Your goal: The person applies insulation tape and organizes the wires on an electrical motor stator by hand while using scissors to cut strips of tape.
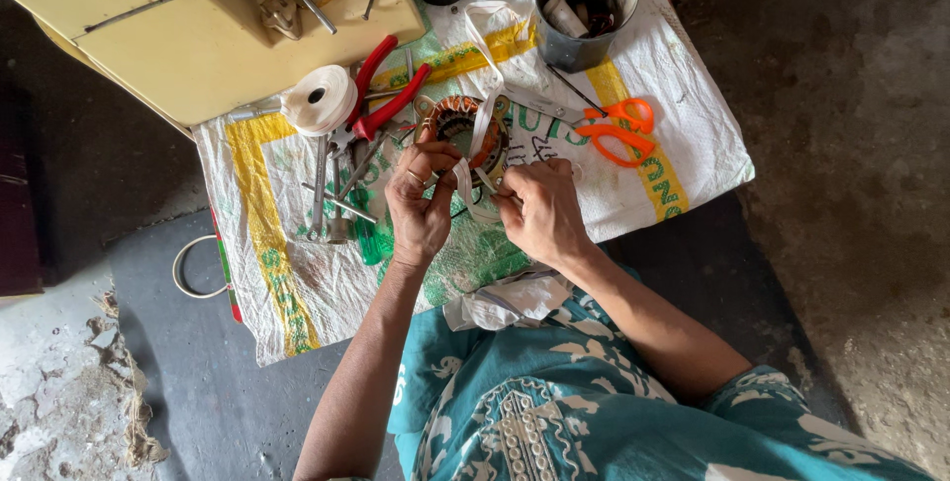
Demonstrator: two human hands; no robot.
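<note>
While the woven sack (297, 273) covered the floor beneath a yellow machine (188, 36), a metal cup (584, 6), orange scissors (618, 130) and red pliers (386, 95), your left hand (421, 204) and right hand (539, 209) pinched white tape (482, 125) closed against the copper-wound stator (460, 125).

A round motor stator (463, 131) with copper windings is held over a woven sack (297, 273) by the left hand (420, 202) and right hand (539, 209), a white tape strip (482, 125) pinched between them. Orange scissors (618, 130) lie to the right; red-handled pliers (388, 95) and a white tape roll (319, 100) to the left; a metal tin (584, 6) farther off.
</note>
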